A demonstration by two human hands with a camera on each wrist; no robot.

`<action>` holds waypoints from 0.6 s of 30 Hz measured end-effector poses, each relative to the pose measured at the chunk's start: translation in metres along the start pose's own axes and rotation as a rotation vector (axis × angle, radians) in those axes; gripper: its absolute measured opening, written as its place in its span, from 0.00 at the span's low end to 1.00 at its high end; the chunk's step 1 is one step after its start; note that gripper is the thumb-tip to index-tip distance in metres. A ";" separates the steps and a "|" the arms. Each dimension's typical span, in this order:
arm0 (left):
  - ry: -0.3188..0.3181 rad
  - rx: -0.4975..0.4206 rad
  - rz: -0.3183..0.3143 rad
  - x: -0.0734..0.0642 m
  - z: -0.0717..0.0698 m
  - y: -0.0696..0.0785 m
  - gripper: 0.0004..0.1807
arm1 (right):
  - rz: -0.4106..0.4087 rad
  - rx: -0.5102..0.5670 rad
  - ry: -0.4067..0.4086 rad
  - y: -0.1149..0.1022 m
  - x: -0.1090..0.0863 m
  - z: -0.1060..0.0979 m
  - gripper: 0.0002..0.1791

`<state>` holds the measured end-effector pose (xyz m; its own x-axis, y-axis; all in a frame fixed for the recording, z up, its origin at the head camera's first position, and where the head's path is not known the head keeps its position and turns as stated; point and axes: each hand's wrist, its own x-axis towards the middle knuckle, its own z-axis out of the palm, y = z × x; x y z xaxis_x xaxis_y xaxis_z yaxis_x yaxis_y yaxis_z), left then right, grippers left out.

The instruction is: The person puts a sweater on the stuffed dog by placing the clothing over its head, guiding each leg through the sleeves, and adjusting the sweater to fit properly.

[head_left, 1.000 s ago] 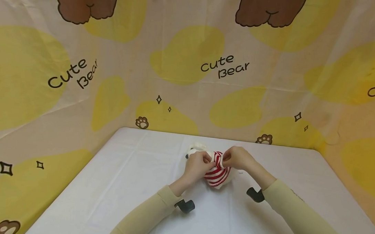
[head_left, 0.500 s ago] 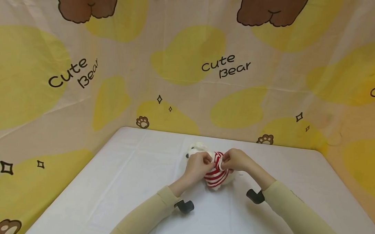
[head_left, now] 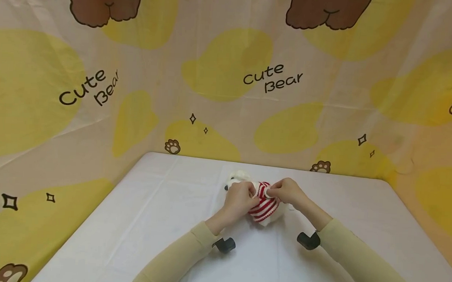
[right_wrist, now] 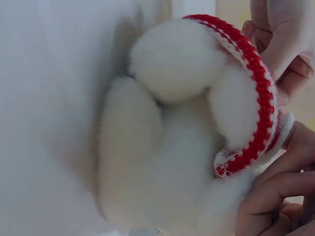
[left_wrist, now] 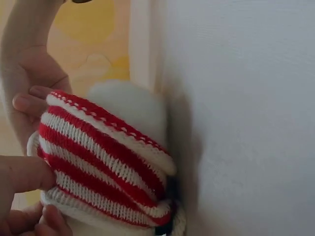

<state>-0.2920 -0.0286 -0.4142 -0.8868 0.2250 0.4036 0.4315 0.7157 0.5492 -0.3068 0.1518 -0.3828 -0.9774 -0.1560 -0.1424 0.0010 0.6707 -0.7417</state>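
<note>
The toy [right_wrist: 172, 137] is on the table [head_left: 164, 205], backdrop [head_left: 219, 111] behind.

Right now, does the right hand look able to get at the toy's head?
Probably not directly: the left hand lies between, partly covering the toy's head, and the right hand pinches the striped sweater. The head's top is uncovered, so reaching over might work.

Creased beige fabric walls [head_left: 227, 112] fill the upper frame and both sides, printed with yellow patches [head_left: 290, 130], "Cute Bear" lettering [head_left: 274, 77], and brown bear legs [head_left: 329, 12] along the top edge. A white table [head_left: 179, 197] with rounded far corners spreads across the lower centre, its surface softly shadowed.
</note>
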 end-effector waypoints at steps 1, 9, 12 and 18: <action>0.006 -0.002 0.000 0.000 0.000 0.000 0.07 | 0.006 0.016 -0.003 0.000 0.001 -0.001 0.09; -0.013 -0.239 -0.070 -0.005 0.003 0.003 0.11 | 0.036 0.075 -0.042 0.001 0.007 -0.009 0.15; -0.090 -0.286 -0.114 -0.006 0.004 0.006 0.12 | 0.039 0.079 -0.035 0.000 0.008 -0.009 0.14; -0.158 -0.287 -0.122 -0.001 0.007 0.012 0.12 | 0.064 0.111 -0.024 0.001 0.010 -0.007 0.11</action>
<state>-0.2871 -0.0156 -0.4138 -0.9396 0.2650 0.2167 0.3300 0.5332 0.7789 -0.3185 0.1561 -0.3800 -0.9693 -0.1339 -0.2062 0.0875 0.5959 -0.7983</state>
